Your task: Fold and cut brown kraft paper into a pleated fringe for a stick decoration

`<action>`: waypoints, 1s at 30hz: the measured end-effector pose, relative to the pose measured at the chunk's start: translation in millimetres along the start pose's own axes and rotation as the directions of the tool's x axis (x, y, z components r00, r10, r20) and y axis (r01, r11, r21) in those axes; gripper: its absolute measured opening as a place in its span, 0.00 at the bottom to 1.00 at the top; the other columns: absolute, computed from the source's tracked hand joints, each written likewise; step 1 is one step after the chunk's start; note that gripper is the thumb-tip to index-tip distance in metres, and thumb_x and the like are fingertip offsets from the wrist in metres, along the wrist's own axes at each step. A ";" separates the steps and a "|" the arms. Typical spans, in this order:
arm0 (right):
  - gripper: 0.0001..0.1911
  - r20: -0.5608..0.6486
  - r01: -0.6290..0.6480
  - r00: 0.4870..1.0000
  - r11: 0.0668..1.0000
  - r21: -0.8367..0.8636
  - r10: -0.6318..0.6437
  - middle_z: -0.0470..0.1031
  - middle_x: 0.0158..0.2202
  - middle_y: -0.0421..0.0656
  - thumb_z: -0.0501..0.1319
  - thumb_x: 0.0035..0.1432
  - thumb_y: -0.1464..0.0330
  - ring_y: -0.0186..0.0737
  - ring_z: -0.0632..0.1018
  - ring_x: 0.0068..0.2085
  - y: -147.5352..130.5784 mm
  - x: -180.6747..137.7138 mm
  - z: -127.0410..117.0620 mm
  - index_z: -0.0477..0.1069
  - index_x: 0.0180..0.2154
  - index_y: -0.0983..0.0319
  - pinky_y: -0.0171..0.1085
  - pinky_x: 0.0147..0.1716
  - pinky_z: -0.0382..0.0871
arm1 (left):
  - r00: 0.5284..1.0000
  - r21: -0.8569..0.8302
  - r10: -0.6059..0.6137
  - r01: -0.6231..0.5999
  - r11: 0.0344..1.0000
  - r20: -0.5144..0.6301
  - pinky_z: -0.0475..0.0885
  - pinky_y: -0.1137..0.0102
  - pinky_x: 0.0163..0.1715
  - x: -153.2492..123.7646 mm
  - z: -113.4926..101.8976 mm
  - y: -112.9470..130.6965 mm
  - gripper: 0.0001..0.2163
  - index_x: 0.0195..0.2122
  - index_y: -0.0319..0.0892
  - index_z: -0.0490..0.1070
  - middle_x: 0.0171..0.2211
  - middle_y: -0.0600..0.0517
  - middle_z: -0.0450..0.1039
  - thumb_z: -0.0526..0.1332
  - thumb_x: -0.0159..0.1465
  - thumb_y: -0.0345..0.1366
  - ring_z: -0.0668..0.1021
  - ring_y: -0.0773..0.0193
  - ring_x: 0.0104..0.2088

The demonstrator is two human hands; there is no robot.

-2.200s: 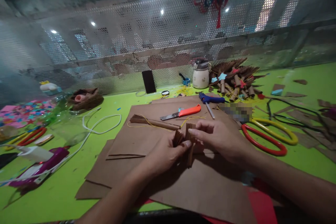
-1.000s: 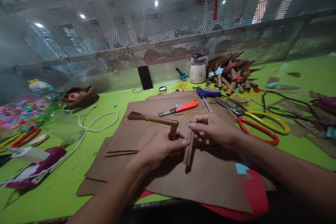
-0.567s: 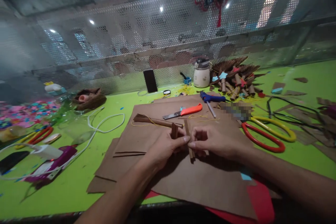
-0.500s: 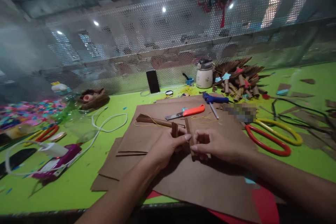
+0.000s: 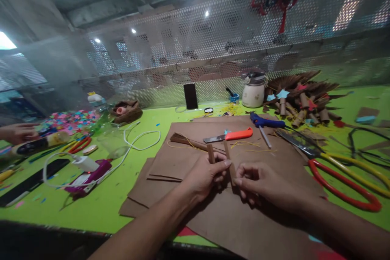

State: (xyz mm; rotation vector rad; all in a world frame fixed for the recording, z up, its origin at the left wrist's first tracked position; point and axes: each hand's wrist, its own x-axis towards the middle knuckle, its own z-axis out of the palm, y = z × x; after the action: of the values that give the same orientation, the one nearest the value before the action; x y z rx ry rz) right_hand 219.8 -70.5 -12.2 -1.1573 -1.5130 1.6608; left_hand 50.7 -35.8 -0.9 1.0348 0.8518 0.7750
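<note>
A narrow folded brown paper strip [image 5: 232,172] stands nearly upright between my two hands. My left hand [image 5: 202,176] is closed, its thumb pressing the strip's middle. A second brown paper piece [image 5: 211,153] sticks up from behind that thumb, its lower part hidden by the fingers. With fingertips together, my right hand [image 5: 258,183] pinches the same strip near its lower end. Both hands are over stacked brown paper sheets [image 5: 219,219]. Just beyond them lie an orange-handled utility knife [image 5: 239,134] and a bundle of folded brown paper [image 5: 189,141] with yellow thread.
Large scissors [image 5: 344,185] and a blue glue gun [image 5: 268,121] lie to the right. Behind are a white jar [image 5: 253,92] and a pile of brown paper pieces [image 5: 304,101]. A purple power strip [image 5: 88,178] lies left. Another person's hand [image 5: 21,133] is at the far left.
The view has swung left, so things appear farther right. Another person's hand has come into view at the left edge. Both my hands still grip the strip, with little visible change.
</note>
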 end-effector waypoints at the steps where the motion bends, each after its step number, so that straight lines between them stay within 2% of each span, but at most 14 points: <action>1: 0.17 -0.001 -0.012 1.000 1.000 -0.006 0.012 0.70 0.19 0.37 0.61 0.53 0.55 0.27 0.68 0.17 -0.4 0.0 0.2 0.62 0.28 0.62 0.28 0.16 0.57 | 1.000 -0.002 -0.005 0.005 1.000 0.005 0.47 0.77 0.16 -0.2 -0.7 -0.5 0.14 0.28 0.39 0.64 0.16 0.60 0.60 0.69 0.51 0.40 0.58 0.76 0.15; 13: 0.10 -0.005 -0.010 1.000 1.000 -0.005 0.010 0.69 0.20 0.36 0.58 0.56 0.64 0.28 0.67 0.19 -5.1 -2.6 3.5 0.62 0.27 0.62 0.29 0.19 0.59 | 0.997 0.003 -0.065 0.065 0.998 -0.050 0.53 0.78 0.18 -2.4 -2.9 3.0 0.12 0.31 0.38 0.68 0.19 0.58 0.64 0.68 0.53 0.39 0.64 0.75 0.18; 17: 0.08 -0.013 -0.021 1.000 1.000 0.003 0.021 0.68 0.20 0.37 0.57 0.57 0.65 0.29 0.67 0.20 -9.2 -5.3 6.8 0.63 0.28 0.61 0.30 0.20 0.60 | 0.997 -0.021 -0.068 0.067 0.997 -0.032 0.54 0.77 0.19 -2.6 -4.7 4.1 0.12 0.33 0.39 0.68 0.20 0.58 0.65 0.68 0.53 0.37 0.65 0.75 0.20; 24: 0.07 -0.061 0.141 0.985 0.962 -0.233 -0.159 0.65 0.21 0.36 0.57 0.53 0.72 0.31 0.64 0.23 -18.3 -10.1 10.4 0.62 0.24 0.61 0.31 0.24 0.58 | 0.993 -0.060 -0.105 0.108 0.992 0.053 0.53 0.76 0.21 -6.0 -6.2 8.2 0.11 0.32 0.38 0.69 0.22 0.56 0.66 0.69 0.53 0.38 0.66 0.74 0.21; 30: 0.07 -0.055 0.253 0.956 0.900 -0.354 -0.290 0.64 0.21 0.36 0.55 0.55 0.72 0.31 0.64 0.24 -14.7 -11.6 10.2 0.62 0.25 0.61 0.31 0.25 0.57 | 0.988 -0.062 -0.128 0.134 0.989 0.088 0.56 0.75 0.24 -7.5 -7.9 6.6 0.13 0.31 0.37 0.71 0.23 0.53 0.70 0.71 0.49 0.38 0.68 0.72 0.22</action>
State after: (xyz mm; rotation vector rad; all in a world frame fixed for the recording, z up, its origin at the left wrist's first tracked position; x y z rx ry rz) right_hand 214.0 -82.8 4.2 -1.1251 -1.8504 1.1603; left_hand 39.4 -37.0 4.8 0.9353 0.8083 0.6406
